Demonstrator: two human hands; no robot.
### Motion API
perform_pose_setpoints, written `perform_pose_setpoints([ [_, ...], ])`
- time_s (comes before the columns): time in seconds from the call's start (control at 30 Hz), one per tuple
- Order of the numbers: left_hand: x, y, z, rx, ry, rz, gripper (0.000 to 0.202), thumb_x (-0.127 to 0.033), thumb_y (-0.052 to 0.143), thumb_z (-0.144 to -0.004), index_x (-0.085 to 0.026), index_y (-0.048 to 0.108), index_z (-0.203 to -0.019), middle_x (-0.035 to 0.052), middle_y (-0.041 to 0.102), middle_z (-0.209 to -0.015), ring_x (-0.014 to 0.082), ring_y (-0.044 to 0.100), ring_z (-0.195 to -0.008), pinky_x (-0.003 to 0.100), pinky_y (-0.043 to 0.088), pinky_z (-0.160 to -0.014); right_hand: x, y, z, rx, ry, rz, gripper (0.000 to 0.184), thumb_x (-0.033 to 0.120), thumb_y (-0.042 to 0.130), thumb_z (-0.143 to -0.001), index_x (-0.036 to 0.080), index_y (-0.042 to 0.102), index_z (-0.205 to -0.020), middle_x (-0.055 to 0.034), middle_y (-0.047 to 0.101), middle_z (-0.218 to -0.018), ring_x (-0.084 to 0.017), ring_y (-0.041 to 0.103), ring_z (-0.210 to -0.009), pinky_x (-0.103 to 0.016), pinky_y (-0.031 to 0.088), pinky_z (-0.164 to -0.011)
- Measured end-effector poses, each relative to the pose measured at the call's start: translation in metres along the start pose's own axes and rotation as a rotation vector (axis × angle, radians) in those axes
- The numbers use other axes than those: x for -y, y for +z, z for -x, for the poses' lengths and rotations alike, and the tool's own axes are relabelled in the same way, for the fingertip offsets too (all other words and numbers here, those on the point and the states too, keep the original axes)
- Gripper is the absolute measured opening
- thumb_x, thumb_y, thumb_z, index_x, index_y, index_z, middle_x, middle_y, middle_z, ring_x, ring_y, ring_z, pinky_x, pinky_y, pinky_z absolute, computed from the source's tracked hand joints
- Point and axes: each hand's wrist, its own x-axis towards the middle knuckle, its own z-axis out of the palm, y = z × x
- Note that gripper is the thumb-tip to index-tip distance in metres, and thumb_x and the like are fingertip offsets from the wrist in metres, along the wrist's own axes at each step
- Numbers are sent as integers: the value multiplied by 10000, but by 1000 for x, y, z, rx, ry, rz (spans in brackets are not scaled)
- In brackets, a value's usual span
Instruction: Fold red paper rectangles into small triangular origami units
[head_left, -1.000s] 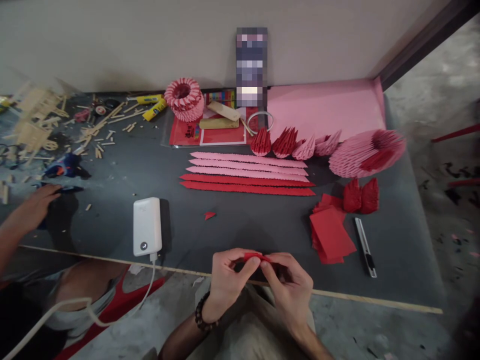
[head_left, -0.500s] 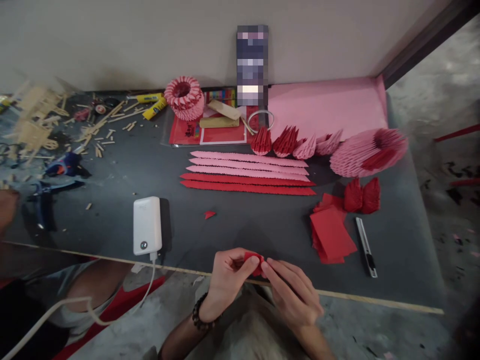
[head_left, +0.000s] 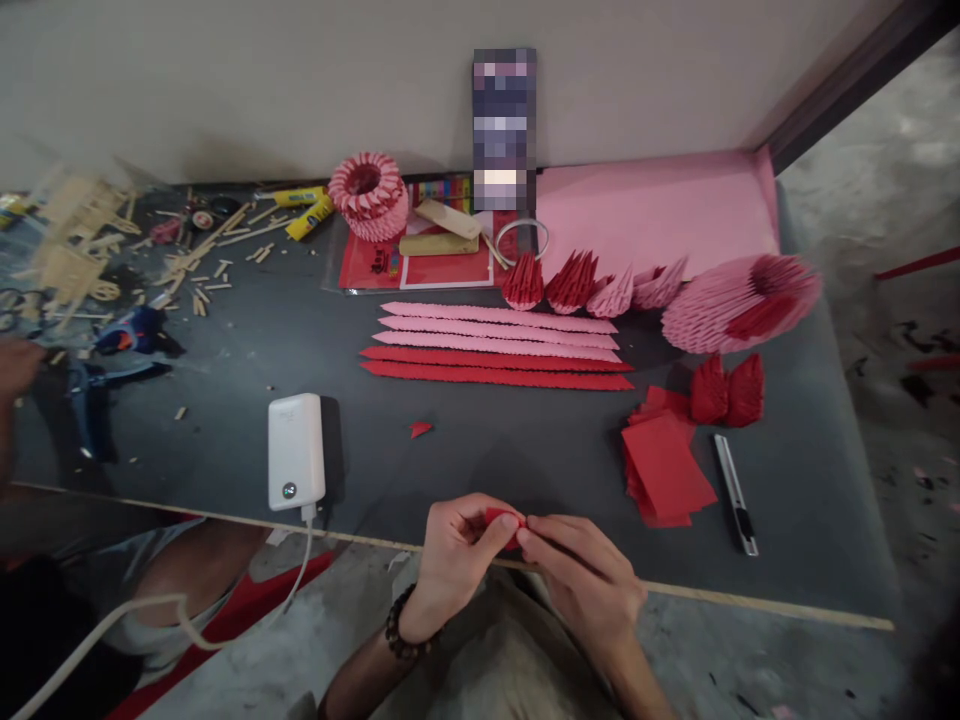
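Close to the table's front edge, my left hand (head_left: 465,545) pinches a small piece of red paper (head_left: 496,516) between thumb and fingers. My right hand (head_left: 589,575) grips the right end of that same paper with its fingertips; much of the paper is hidden by my fingers. One small folded red triangle (head_left: 421,430) lies on the table up and to the left of my hands. To the right is a loose stack of red paper rectangles (head_left: 667,460), with a utility knife (head_left: 736,495) beside it. Long red strips (head_left: 495,375) and pink strips (head_left: 499,318) of folded pieces lie beyond.
A white power bank (head_left: 295,450) with a cable stands left of my hands. Folded-paper clusters (head_left: 571,282), a pink-and-red paper ring (head_left: 367,195) and a phone (head_left: 504,130) are at the back. Wood scraps and a blue clamp (head_left: 90,410) lie left, near another person's hand (head_left: 16,370).
My right fingertips have shifted slightly left along the red paper, covering more of it. The other person's hand at the far left has moved up a little.
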Motion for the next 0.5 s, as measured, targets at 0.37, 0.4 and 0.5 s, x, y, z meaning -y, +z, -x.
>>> perform_pose_setpoints([
  [0.37,11,6,8,-214,402,-527,74,-205,689,-876,-222,751,-840,27,773,-772,188,721,-717,276,557,-728,13,5,-9,62,134,-14,142,151,705,-857,275,742,-915,16,768,-789,-142,713,-642,-249,588,-599],
  [0.4,11,6,8,-200,398,-522,80,-209,690,-879,-224,760,-843,29,781,-785,190,727,-730,277,561,-736,12,5,-9,57,140,-6,118,156,702,-861,264,734,-899,14,755,-768,-138,697,-622,-247,574,-581],
  [0.5,8,5,2,-99,277,-377,88,-270,724,-876,-209,788,-880,52,810,-842,204,756,-790,279,589,-762,8,4,-8,32,198,-1,58,199,692,-874,229,711,-829,17,710,-705,-122,641,-567,-239,523,-529],
])
